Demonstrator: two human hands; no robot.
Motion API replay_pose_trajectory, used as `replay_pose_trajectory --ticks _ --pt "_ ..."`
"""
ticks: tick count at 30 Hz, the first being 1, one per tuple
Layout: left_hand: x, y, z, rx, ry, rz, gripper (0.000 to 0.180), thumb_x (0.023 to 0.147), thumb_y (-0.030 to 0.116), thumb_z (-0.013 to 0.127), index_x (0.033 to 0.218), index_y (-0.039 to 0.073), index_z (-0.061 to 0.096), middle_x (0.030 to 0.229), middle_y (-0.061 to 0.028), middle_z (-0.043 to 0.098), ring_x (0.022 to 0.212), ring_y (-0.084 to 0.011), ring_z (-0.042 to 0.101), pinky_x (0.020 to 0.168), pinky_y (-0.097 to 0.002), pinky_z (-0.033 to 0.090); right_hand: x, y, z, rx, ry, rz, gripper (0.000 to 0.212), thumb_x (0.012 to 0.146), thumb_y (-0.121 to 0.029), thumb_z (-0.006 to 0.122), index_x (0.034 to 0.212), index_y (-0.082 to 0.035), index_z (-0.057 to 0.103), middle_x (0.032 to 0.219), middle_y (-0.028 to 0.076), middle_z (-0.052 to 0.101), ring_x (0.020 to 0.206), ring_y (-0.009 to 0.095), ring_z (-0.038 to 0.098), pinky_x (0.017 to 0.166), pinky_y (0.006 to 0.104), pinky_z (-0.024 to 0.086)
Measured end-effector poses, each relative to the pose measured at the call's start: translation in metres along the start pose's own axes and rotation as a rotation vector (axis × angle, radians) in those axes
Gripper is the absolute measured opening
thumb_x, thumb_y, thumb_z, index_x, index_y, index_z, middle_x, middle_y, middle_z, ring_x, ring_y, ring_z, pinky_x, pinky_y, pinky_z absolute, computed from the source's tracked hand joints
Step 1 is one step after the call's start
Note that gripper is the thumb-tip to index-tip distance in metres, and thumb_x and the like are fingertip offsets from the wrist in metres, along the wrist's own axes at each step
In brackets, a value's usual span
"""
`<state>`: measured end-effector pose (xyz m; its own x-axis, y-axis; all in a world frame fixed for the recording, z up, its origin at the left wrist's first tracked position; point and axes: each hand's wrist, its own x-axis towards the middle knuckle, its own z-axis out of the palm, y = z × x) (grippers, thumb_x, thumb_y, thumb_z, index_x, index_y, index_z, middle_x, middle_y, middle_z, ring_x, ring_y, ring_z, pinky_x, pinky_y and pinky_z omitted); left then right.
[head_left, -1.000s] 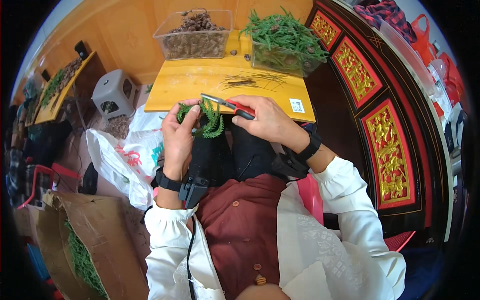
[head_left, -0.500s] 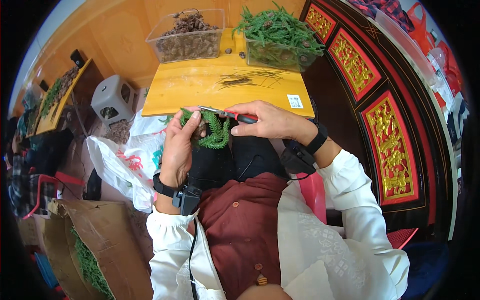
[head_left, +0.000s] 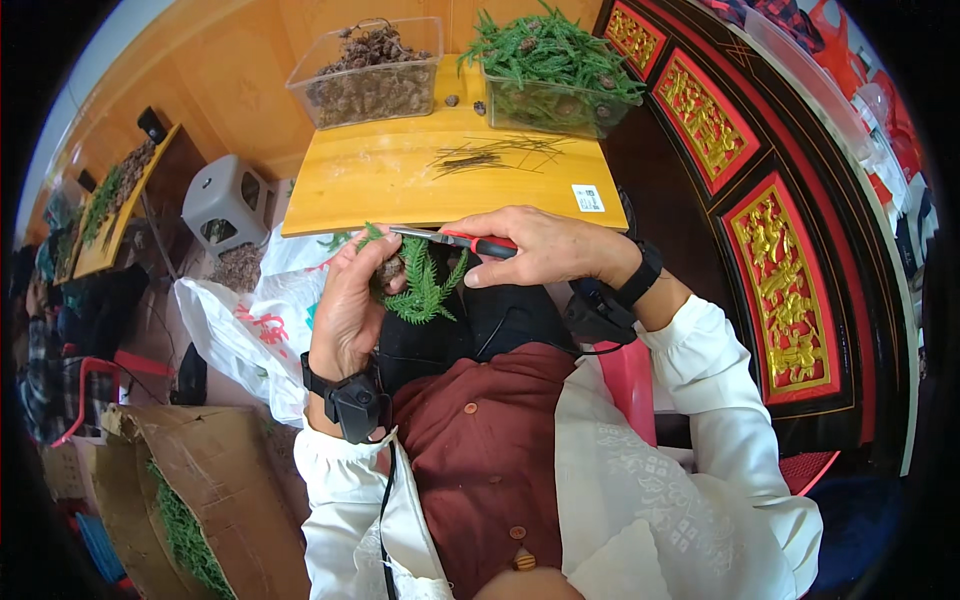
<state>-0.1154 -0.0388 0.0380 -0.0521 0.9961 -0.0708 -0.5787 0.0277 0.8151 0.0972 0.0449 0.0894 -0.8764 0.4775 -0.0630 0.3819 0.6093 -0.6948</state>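
Above my lap, at the table's near edge, my left hand (head_left: pixel 348 290) is closed around a green fern-like sprig (head_left: pixel 426 288) with a brown pine cone (head_left: pixel 391 270) at its base. The sprig's fronds spread out to the right of my fingers. My right hand (head_left: pixel 560 246) is closed around pliers (head_left: pixel 490 246) with red and black handles. Their narrow metal jaws point left and reach my left thumb and fingertips at the top of the sprig. Whatever the jaw tips grip is too small to make out.
On the yellow table (head_left: pixel 350 190) lie thin dark wires (head_left: pixel 480 158). At its back stand a clear bin of pine cones (head_left: pixel 370 92) and a clear bin of green sprigs (head_left: pixel 550 100). A grey stool (head_left: pixel 225 200), white plastic bags (head_left: pixel 245 325) and a cardboard box (head_left: pixel 215 480) are left.
The sprig has turned in my left hand, so its fronds now fan out more widely. Both hands have shifted slightly lower, with the pliers still at my left fingertips.
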Motion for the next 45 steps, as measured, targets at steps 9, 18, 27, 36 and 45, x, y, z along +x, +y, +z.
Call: replay_pose_trajectory --ticks 9,18,27,36,45 --pt "-0.01 0.008 0.013 0.037 0.03 0.009 0.01 0.088 0.01 0.058 0.096 0.005 0.057 0.079 0.0017 0.056 0.065 -0.0053 0.049 0.054 -0.0197 0.037 -0.005 -0.008 -0.001 0.012 -0.003 0.005 0.056 0.082 -0.03 0.066 0.127 0.0 0.051 0.113 0.018 0.061 0.102 0.027 0.058 0.09 0.0334 0.043" --pt "-0.013 0.004 0.02 0.184 0.084 0.187 0.012 0.087 0.011 0.059 0.098 0.006 0.057 0.075 0.0032 0.054 0.064 -0.0049 0.045 0.06 -0.02 0.035 -0.009 -0.01 -0.001 0.07 -0.008 0.011 0.053 0.082 -0.03 0.065 0.125 0.0 0.053 0.109 0.017 0.062 0.1 0.026 0.058 0.088 0.0329 0.043" --pt "-0.012 0.002 0.025 0.078 0.082 0.161 0.01 0.087 0.006 0.055 0.097 0.004 0.055 0.076 0.0024 0.054 0.066 -0.0045 0.046 0.06 -0.0193 0.034 -0.016 -0.012 0.013 -0.004 0.184 -0.032 0.046 0.079 -0.028 0.065 0.117 -0.002 0.059 0.1 0.024 0.063 0.095 0.036 0.06 0.085 0.0391 0.046" --pt "-0.019 0.004 0.033 0.235 0.067 0.247 0.01 0.086 0.007 0.055 0.096 0.004 0.054 0.075 0.0026 0.052 0.064 -0.0046 0.041 0.058 -0.0193 0.031 -0.027 -0.032 0.015 -0.274 0.333 -0.029 0.041 0.082 -0.03 0.066 0.112 -0.002 0.06 0.091 0.02 0.065 0.084 0.035 0.062 0.075 0.0404 0.048" --pt "-0.017 0.003 0.03 0.238 0.069 0.223 0.008 0.085 0.007 0.056 0.093 0.005 0.054 0.072 0.0024 0.052 0.062 -0.0045 0.041 0.057 -0.0193 0.031 -0.032 -0.04 0.014 -0.348 0.376 -0.022 0.039 0.08 -0.029 0.067 0.108 -0.002 0.062 0.081 0.016 0.064 0.074 0.034 0.062 0.067 0.04 0.048"
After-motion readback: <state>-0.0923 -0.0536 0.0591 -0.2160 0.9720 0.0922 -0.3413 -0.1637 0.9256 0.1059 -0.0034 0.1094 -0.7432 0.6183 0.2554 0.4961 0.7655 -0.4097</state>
